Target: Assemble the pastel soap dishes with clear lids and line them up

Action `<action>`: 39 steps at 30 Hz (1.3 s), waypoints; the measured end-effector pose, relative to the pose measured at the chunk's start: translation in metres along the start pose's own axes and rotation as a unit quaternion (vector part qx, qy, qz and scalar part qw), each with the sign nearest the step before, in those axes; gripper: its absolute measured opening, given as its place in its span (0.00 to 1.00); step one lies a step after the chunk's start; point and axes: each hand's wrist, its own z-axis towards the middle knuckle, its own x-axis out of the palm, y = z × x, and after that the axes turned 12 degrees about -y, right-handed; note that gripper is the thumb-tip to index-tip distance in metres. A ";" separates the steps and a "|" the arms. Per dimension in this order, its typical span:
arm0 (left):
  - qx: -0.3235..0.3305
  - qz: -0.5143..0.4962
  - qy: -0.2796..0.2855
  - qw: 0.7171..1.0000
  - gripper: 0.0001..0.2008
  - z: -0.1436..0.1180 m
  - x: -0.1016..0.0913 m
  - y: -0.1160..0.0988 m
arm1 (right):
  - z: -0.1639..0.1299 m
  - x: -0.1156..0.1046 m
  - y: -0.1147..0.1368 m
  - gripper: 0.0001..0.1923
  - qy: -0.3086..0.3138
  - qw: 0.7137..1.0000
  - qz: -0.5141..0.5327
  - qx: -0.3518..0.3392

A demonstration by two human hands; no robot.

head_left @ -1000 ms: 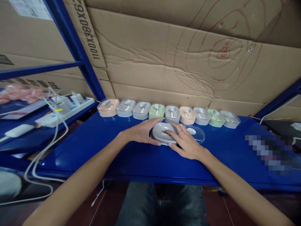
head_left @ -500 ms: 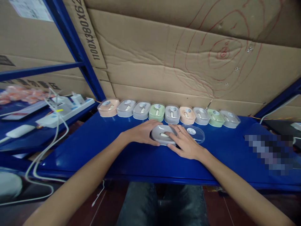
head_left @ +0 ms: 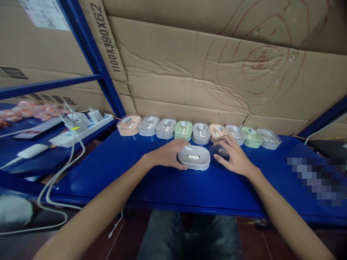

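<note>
A grey oval plastic box (head_left: 194, 162) without a cover stands on the blue table in front of me, a white oblong piece set in the middle of its top. My left hand (head_left: 170, 154) grips its left end, thumb at the near side and fingers at the far side. Just right of the box, a clear plastic lid (head_left: 220, 151) with a round sticker is under my right hand (head_left: 235, 156). My right thumb is at the lid's near edge and the fingers curl over its far edge, hiding part of it.
Along the back of the blue table (head_left: 162, 187) runs a row of several lidded boxes, such as a green one (head_left: 183, 130) and a peach one (head_left: 129, 126). Cardboard (head_left: 173, 65) stands behind. Left are a power strip (head_left: 89, 126) and loose white cables (head_left: 48, 184).
My right hand has left the grey box and moved right onto the clear lid. My left hand still holds the box. The view has shifted slightly.
</note>
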 end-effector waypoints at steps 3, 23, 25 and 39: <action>-0.003 -0.008 0.001 1.000 0.42 0.000 -0.002 -0.002 | -0.002 -0.012 -0.018 0.15 0.040 0.999 -0.010 0.019; -0.003 -0.028 -0.038 0.999 0.44 0.004 0.021 -0.003 | 0.005 -0.001 0.002 0.24 -0.074 0.986 0.136 0.065; -0.014 -0.031 -0.049 0.998 0.46 0.005 0.029 -0.006 | 0.005 0.009 0.015 0.26 -0.078 0.984 0.157 0.044; -0.055 -0.080 -0.079 0.992 0.48 0.004 0.043 -0.017 | -0.004 0.032 0.023 0.32 -0.046 0.986 0.160 -0.001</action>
